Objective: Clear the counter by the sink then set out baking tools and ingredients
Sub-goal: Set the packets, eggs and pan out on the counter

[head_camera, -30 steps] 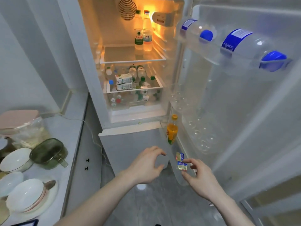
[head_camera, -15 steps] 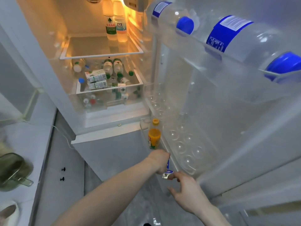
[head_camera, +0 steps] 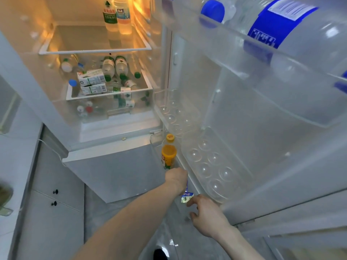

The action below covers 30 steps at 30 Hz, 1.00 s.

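The fridge door stands open. My left hand (head_camera: 177, 178) reaches down into the lowest door bin (head_camera: 155, 141), just below an orange juice bottle (head_camera: 168, 152); its fingers are hidden, and a blue-edged wrapper shows at its lower edge. My right hand (head_camera: 206, 216) is close beside it, with thumb and forefinger tips pinching a small foil butter packet (head_camera: 186, 197). Milk cartons (head_camera: 92, 80) and several green-capped bottles (head_camera: 114, 67) lie on the lower fridge shelf.
Empty clear egg trays (head_camera: 210, 162) line the door beside my hands. Large blue-capped water bottles (head_camera: 281, 25) fill the upper door rack overhead. The closed freezer door (head_camera: 116, 175) is below the shelves. A white counter (head_camera: 16, 166) with black-knobbed cabinets (head_camera: 55, 192) is on the left.
My view has moved closer to the fridge door. My left hand went from hovering open into the lowest door bin. My right hand with the packet has sunk a little beside it.
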Each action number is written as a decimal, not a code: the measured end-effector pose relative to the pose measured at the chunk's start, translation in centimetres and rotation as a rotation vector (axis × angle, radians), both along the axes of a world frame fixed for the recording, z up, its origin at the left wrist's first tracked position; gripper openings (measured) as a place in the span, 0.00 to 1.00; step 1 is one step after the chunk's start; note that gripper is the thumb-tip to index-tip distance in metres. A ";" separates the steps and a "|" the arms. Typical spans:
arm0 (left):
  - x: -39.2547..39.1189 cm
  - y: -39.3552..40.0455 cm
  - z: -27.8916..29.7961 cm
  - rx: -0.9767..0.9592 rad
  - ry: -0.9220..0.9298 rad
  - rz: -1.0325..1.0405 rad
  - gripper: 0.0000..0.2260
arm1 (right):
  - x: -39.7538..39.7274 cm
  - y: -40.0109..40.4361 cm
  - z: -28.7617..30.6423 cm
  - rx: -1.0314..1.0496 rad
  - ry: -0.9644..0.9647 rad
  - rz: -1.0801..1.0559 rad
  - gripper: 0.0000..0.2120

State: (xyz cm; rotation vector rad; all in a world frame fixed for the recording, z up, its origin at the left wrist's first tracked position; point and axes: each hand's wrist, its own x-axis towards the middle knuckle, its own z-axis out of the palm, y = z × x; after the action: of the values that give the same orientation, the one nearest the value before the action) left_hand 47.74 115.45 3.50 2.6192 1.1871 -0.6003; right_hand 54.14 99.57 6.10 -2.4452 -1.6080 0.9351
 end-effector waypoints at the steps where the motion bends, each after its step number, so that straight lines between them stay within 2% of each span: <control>1: 0.0 0.0 0.1 -0.009 -0.003 -0.003 0.17 | 0.1 0.1 -0.3 -0.004 0.004 0.000 0.16; 7: -1.5 0.0 2.5 -0.011 -0.163 -0.019 0.08 | 0.4 0.5 -1.3 0.000 -0.007 0.008 0.16; 11: -5.0 -0.6 4.6 0.000 -0.486 0.078 0.05 | 0.5 1.5 -1.7 -0.028 -0.003 0.022 0.20; 15: -9.5 -1.8 5.7 -0.004 -0.727 0.256 0.07 | 0.5 3.1 -2.2 -0.107 0.043 0.043 0.24; 19: -12.8 -3.0 5.9 -0.091 -0.878 0.525 0.06 | 0.3 4.7 -2.5 -0.099 0.037 0.082 0.25; 25: -16.4 -4.9 6.4 -0.160 -0.987 0.756 0.06 | 0.2 5.7 -3.3 -0.092 -0.030 0.086 0.26; 30: -19.0 -6.5 7.2 -0.185 -1.035 0.836 0.05 | 0.3 5.7 -3.1 -0.063 -0.009 0.042 0.15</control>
State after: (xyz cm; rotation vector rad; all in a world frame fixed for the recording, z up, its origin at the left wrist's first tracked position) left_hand 28.70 108.98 10.75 1.5671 1.4788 0.6776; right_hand 54.46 105.30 2.98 -2.4692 -1.6642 0.9969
